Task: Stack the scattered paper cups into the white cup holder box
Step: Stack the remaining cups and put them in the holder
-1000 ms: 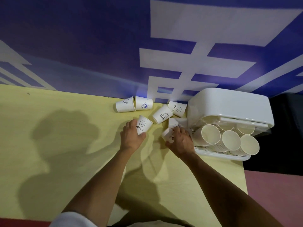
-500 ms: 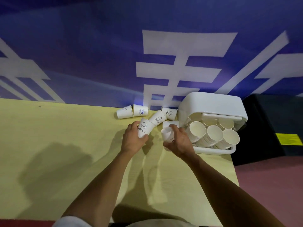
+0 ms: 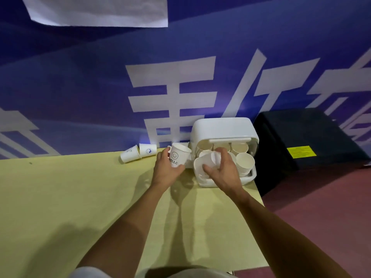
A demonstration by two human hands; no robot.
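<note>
The white cup holder box (image 3: 222, 127) stands at the table's far right, its front open, with stacks of paper cups lying inside on their sides. My left hand (image 3: 165, 170) grips a white cup printed with a smiley and "HELLO" (image 3: 177, 158), held just left of the box. My right hand (image 3: 223, 170) holds a plain white cup (image 3: 214, 160) against the front stack in the box's mouth. Two more cups (image 3: 138, 154) lie on their sides on the table to the left, by the wall.
The yellow table (image 3: 70, 197) ends just right of the box. Beyond that edge stands a black case (image 3: 305, 137) with a yellow label, on a reddish floor. A blue wall with white lettering runs along the table's far edge.
My right hand has carried its cup rightward from the table into the box's opening. My left hand has lifted the HELLO cup and moved it toward the box. The camera view has tilted upward.
</note>
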